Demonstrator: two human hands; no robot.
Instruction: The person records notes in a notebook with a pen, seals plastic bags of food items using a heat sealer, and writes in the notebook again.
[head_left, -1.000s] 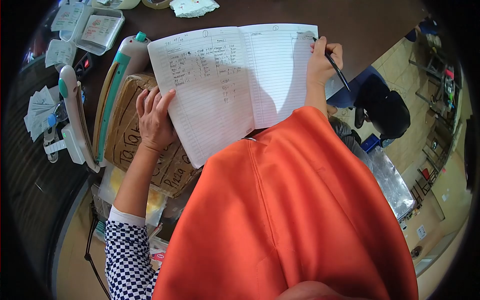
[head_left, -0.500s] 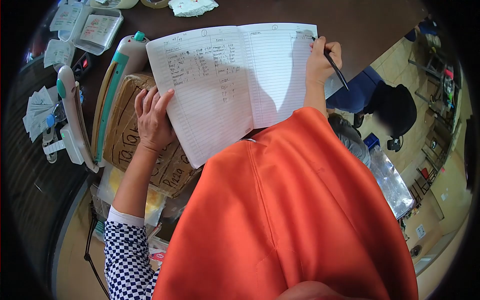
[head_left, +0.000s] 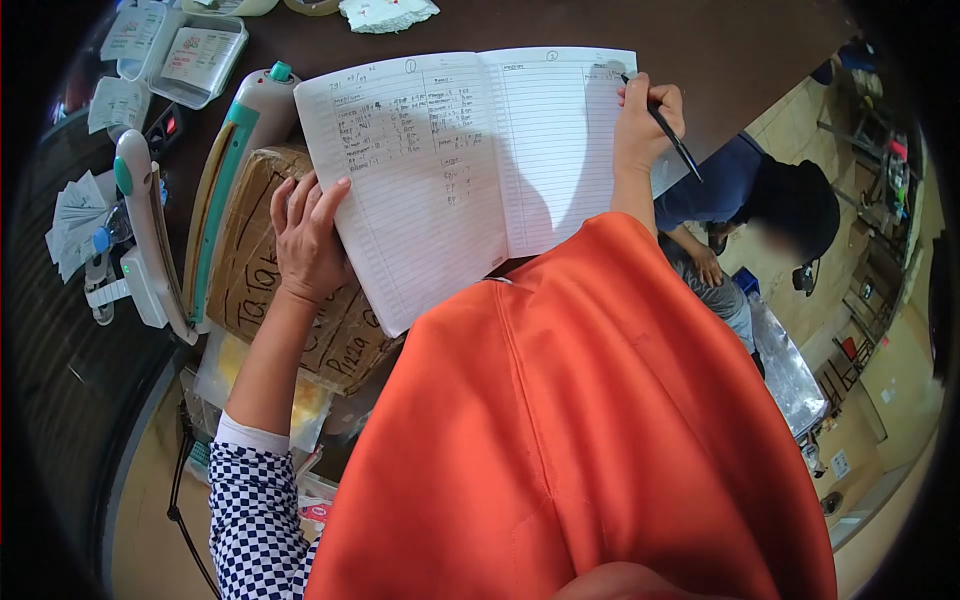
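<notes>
Left hand (head_left: 308, 243), fingers spread flat, pins the notebook (head_left: 450, 170) at its left edge, mid-frame; right hand (head_left: 645, 125) pinches a pen (head_left: 670, 135) at the right edge, beside the table's (head_left: 600, 25) rim.

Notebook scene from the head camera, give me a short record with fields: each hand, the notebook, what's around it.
left hand: flat on the left edge of the notebook, resting over a cardboard box
right hand: grip shut on a pen, tip at the top of the right page
notebook: open; left page has handwriting, right page mostly blank lines
surface: dark table
beside box: white and teal sealer
other: a person sits beyond the table edge, lower right
</notes>
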